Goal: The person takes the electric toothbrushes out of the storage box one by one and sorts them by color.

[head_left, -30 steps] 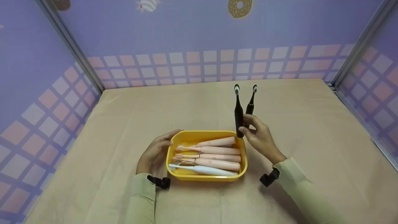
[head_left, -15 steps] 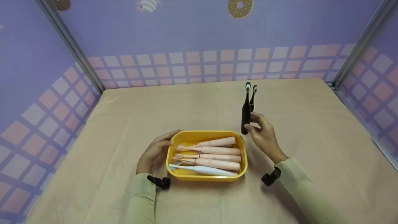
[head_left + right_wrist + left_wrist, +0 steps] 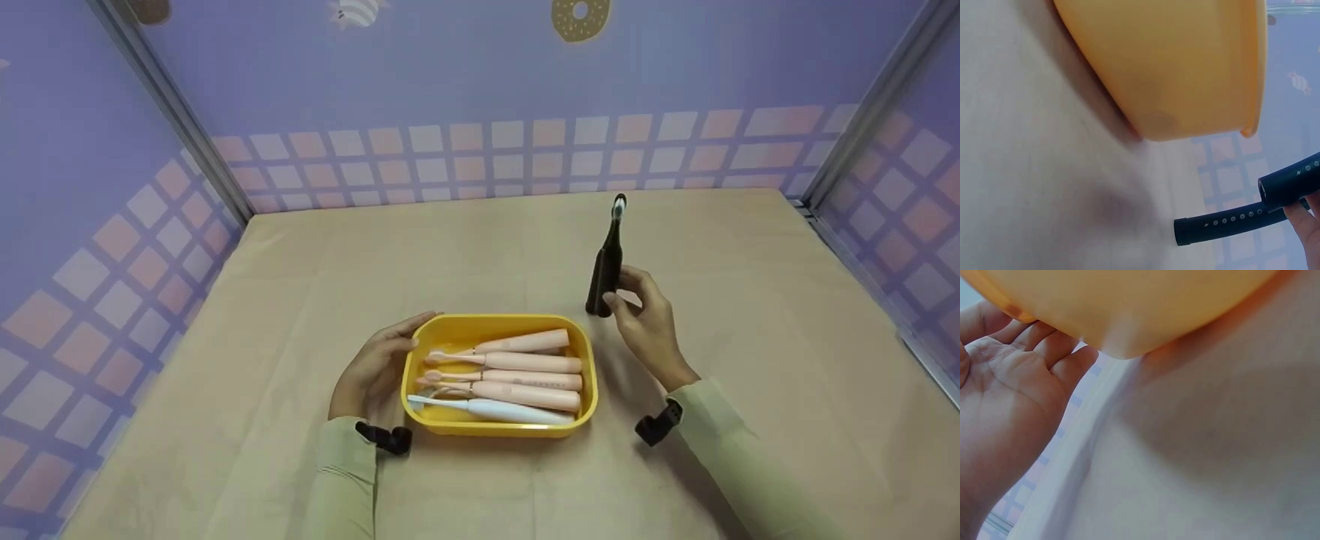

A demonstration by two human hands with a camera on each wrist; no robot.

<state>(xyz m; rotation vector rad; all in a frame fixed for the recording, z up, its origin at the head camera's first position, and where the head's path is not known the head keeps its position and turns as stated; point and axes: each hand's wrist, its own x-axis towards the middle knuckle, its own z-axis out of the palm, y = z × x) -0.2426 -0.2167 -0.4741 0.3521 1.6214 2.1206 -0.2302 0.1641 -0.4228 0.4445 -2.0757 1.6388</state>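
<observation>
A yellow tub stands on the table with several pink electric toothbrushes and a white one lying in it. My left hand grips its left side, thumb at the rim and fingers along the outer corner. Beyond the tub's far right corner, my right hand holds a black electric toothbrush upright, bristles up. The right wrist view shows a second black toothbrush close beside the held one; in the head view the two overlap.
A beige cloth covers the table. Purple walls with a checkered band rise at the back and both sides, with metal posts at the corners. A wrist camera sits on each wrist.
My right hand has moved right and slightly away with the black toothbrush, from the tub's corner to the second black toothbrush, which it overlaps. My left hand and the tub have stayed put.
</observation>
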